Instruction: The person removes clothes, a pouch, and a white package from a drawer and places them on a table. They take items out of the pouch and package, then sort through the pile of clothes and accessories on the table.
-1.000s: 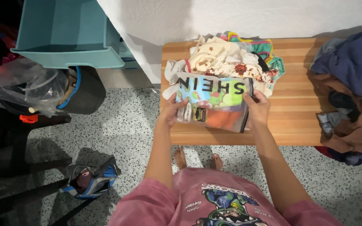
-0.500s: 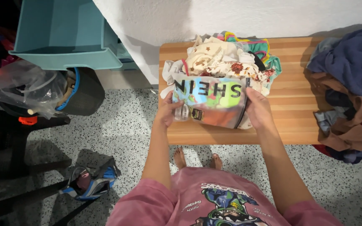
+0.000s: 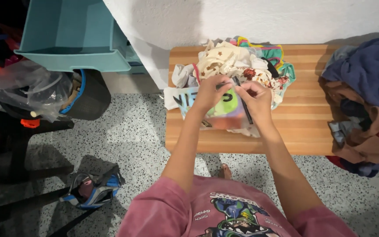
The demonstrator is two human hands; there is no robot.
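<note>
A frosted zip bag with colourful folded clothing inside lies on a wooden bench. My left hand and my right hand meet at the bag's far edge, fingers pinched on its black zip strip. Just behind the bag sits a heap of small cream, floral and striped garments. My forearms cover much of the bag's front.
A pile of blue and brown clothes fills the bench's right end. A teal plastic drawer unit stands at the left by the white wall. Plastic-wrapped gear and a small blue bag lie on the speckled floor.
My hands have left the bag's two sides and come together at its far zip edge. The bag has dropped flatter onto the bench.
</note>
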